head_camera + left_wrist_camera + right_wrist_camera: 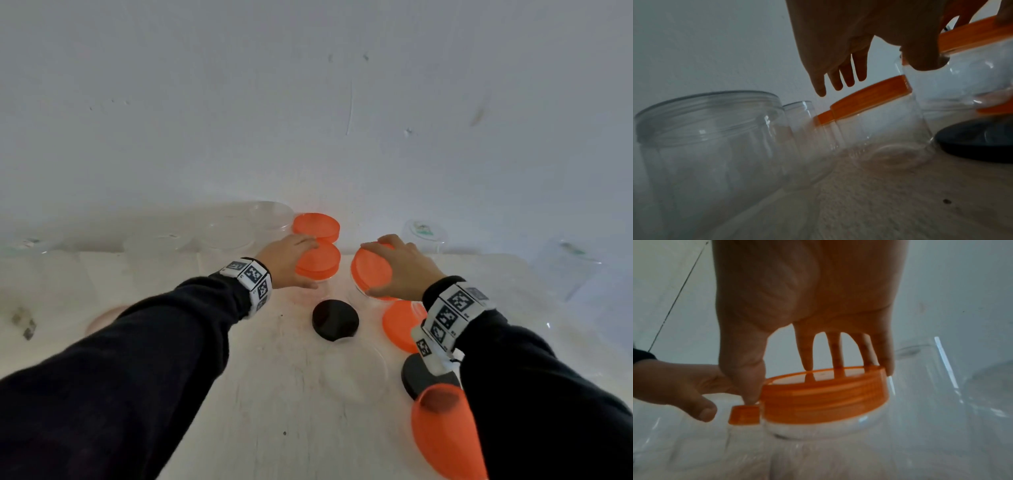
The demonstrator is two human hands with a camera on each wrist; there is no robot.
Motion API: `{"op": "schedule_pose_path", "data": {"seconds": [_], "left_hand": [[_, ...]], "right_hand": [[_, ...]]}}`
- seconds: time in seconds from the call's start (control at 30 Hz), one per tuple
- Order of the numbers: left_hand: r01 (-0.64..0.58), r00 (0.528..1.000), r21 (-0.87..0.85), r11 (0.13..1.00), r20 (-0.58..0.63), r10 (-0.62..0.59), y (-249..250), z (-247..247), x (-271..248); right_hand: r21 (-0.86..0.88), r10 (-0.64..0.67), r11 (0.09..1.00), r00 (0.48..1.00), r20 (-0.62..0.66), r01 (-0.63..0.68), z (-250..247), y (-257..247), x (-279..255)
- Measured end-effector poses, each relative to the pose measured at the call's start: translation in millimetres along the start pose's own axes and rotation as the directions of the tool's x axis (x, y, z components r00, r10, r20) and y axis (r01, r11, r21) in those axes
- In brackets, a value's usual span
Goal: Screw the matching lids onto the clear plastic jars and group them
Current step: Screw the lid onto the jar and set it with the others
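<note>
My left hand (293,263) lies spread over an orange lid (320,260) on a clear jar (885,129). In the left wrist view its fingers (846,68) are straight, and in the right wrist view its thumb stands apart from the lid. My right hand (399,270) grips another orange lid (371,270) on a tilted clear jar (818,430), with fingertips on top and thumb at the rim. A third orange-lidded jar (317,226) stands behind, by the wall.
A black lid (335,320) lies between my wrists. An orange lid (399,327), a second black lid (419,377) and another orange lid (445,431) sit under my right forearm. Open clear jars (709,138) stand at back left and far right (565,270).
</note>
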State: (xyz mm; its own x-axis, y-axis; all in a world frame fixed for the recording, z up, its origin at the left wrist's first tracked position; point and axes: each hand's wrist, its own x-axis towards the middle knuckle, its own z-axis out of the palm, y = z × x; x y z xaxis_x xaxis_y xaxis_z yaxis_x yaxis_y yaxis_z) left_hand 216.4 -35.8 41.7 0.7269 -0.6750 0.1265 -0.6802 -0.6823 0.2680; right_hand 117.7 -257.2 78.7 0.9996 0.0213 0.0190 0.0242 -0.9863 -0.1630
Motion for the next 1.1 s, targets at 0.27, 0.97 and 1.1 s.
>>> {"op": "schedule_pose_path", "data": {"seconds": [0.27,0.97,1.1], "left_hand": [[0.008,0.996,-0.102,0.995,-0.087,-0.017,-8,20,4],[-0.042,0.986,-0.083,0.996,-0.161,0.028,-25,33,-7],[-0.049,0.987,-0.065,0.997,-0.154,0.038,-27,35,-5]], "right_hand": [[0.056,0.027,0.998,1.000,0.009,-0.027,22,4,15],[-0.083,-0.079,0.994,0.997,-0.008,0.078,52,-2,55],[-0.098,-0.067,0.993,0.997,-0.031,0.064,57,-2,63]]}}
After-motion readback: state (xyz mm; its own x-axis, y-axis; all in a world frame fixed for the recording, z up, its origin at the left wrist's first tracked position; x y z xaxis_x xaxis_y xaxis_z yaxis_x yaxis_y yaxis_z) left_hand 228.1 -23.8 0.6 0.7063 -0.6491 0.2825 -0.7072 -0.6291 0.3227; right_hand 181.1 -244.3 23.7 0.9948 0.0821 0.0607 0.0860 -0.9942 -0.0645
